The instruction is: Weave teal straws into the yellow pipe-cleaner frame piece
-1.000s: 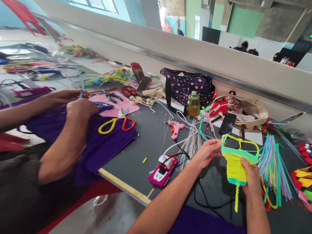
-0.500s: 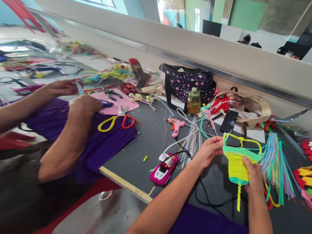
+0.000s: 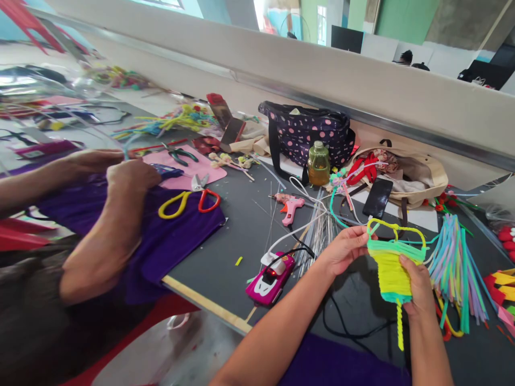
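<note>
Between my two hands, above the table, is a pipe-cleaner piece (image 3: 389, 273) with a yellow body, green bands at top and bottom, a yellow loop on top and a twisted yellow stem hanging below. My left hand (image 3: 349, 247) pinches its upper left corner, where a green pipe-cleaner end sticks out. My right hand (image 3: 418, 284) grips the right side of the body, thumb in front and the other fingers hidden behind. Just right of it lies a bundle of pastel pipe cleaners (image 3: 458, 273), partly covering a pair of scissors (image 3: 454, 327).
A magenta power strip (image 3: 270, 280), pink glue gun (image 3: 290, 208), phone (image 3: 378, 197), bottle (image 3: 318, 165), dotted bag (image 3: 309, 131) and beige bag (image 3: 430, 174) occupy the table. At left, a co-worker's hands (image 3: 132, 174) work over purple cloth with scissors (image 3: 189, 203) on it.
The piece has tilted slightly, its twisted stem swinging a little to the right. Both my hands keep their hold. The co-worker's hands have shifted slightly left in view.
</note>
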`<state>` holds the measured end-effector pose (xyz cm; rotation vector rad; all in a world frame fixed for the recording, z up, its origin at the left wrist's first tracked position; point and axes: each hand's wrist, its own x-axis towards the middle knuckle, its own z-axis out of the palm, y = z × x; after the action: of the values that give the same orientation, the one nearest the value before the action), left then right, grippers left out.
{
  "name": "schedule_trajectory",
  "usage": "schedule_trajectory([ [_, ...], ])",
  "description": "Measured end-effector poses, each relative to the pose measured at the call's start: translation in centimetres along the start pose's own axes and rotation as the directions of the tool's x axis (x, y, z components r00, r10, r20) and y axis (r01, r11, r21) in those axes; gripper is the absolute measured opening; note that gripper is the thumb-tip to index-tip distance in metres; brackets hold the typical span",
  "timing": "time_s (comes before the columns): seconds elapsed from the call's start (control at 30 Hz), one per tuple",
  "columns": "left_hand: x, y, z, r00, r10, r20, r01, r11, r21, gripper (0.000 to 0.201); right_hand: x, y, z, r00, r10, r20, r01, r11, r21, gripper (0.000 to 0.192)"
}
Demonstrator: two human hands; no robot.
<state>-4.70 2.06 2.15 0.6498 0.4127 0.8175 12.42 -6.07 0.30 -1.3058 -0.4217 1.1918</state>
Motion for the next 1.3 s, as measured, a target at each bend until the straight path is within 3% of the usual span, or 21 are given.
schedule_trajectory([
  [0.13,0.1,-0.1,0.0,0.999,-0.031,0.031,0.033,0.996,-0.081,0.033,-0.1,0.0,0.2,1.0,-0.003,-0.002,0.003,1.0,-0.002,0.038],
  [0.23,0.2,-0.3,-0.1,1.0,-0.001,0.009,0.001,0.999,-0.045,0.032,-0.3,0.1,0.4,0.998,-0.05,-0.025,0.049,0.998,-0.026,0.04],
  [0.33,0.4,-0.6,0.0,0.992,0.106,-0.075,-0.102,0.993,0.056,0.033,-0.8,0.3,0.7,0.979,-0.181,-0.095,0.174,0.982,-0.077,0.041],
  [0.4,0.4,-0.7,0.3,0.961,0.222,-0.165,-0.202,0.97,0.134,0.035,-1.2,0.5,0.7,0.938,-0.317,-0.139,0.292,0.941,-0.172,0.038],
  [0.5,0.4,-0.7,0.8,0.875,0.408,-0.262,-0.331,0.897,0.292,0.034,-1.9,0.7,0.7,0.814,-0.567,-0.124,0.462,0.762,-0.455,0.033],
  [0.63,0.3,-0.7,0.9,0.812,0.523,-0.258,-0.374,0.807,0.458,0.029,-2.8,0.7,0.9,0.533,-0.836,0.128,0.62,0.283,-0.732,0.025],
  [0.73,0.3,-0.7,0.9,0.781,0.56,-0.277,-0.385,0.78,0.493,0.027,-3.4,0.3,1.6,0.339,-0.874,0.347,0.69,-0.02,-0.724,0.014],
  [0.83,0.2,-0.5,1.0,0.759,0.579,-0.297,-0.404,0.777,0.483,0.025,-4.0,-0.1,2.3,0.252,-0.862,0.441,0.735,-0.126,-0.666,0.008],
  [0.93,0.0,-0.3,1.2,0.756,0.578,-0.306,-0.418,0.787,0.455,0.023,-4.3,-0.3,2.8,0.206,-0.854,0.478,0.78,-0.152,-0.607,0.004],
  [1.1,-0.2,0.0,1.6,0.811,0.465,-0.353,-0.354,0.873,0.336,0.023,-4.4,-0.5,2.9,0.185,-0.863,0.469,0.791,-0.152,-0.592,0.006],
  [1.2,-0.2,0.2,1.5,0.84,0.383,-0.383,-0.304,0.919,0.253,0.026,-4.4,-0.4,2.9,0.208,-0.869,0.448,0.788,-0.122,-0.603,0.005],
  [1.3,-0.1,0.4,1.4,0.861,0.317,-0.398,-0.268,0.947,0.174,0.028,-4.4,0.1,2.6,0.265,-0.894,0.361,0.762,-0.035,-0.646,0.006],
])
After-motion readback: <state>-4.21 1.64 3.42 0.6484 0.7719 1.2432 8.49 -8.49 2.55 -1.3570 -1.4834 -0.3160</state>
